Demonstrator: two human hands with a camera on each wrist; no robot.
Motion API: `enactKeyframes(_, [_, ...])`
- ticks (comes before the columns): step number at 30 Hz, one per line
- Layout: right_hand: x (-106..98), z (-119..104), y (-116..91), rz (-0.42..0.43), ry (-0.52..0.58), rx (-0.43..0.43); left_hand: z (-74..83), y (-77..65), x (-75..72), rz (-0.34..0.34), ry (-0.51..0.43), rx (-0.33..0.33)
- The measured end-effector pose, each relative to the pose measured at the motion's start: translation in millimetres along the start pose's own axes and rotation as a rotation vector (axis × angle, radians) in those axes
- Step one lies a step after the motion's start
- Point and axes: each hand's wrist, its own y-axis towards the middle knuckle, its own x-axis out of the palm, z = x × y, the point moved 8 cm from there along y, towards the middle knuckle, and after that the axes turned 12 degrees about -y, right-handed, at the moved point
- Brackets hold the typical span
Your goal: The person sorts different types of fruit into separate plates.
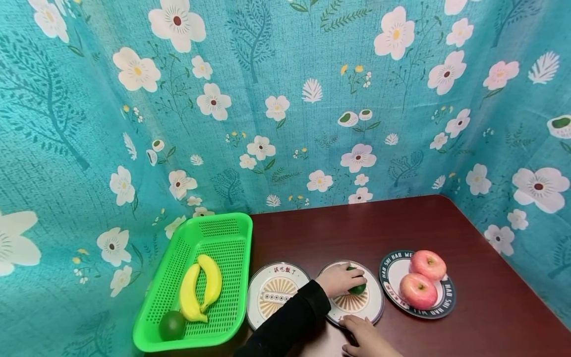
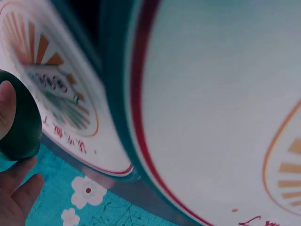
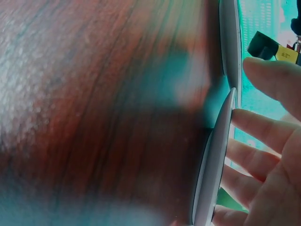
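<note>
My left hand reaches over the middle white plate and grips a dark green oval fruit, low at the plate's right half. In the left wrist view the thumb lies on the near side of the fruit and the fingertips meet its lower end. My right hand is at the near rim of that same plate. Its fingers touch the plate edge in the right wrist view, spread and loosely extended, with the thumb apart.
A green basket at the left holds two bananas and a round green fruit. Another white plate stands beside the middle one. At the right, a dark-rimmed plate bears two apples. A floral curtain hangs behind the table.
</note>
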Motion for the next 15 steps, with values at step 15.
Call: enactKeyframes(15, [-1,-2,0,0.053,-0.014,-0.021,-1.8,0.2,14.0,-0.039,-0.133,-0.073])
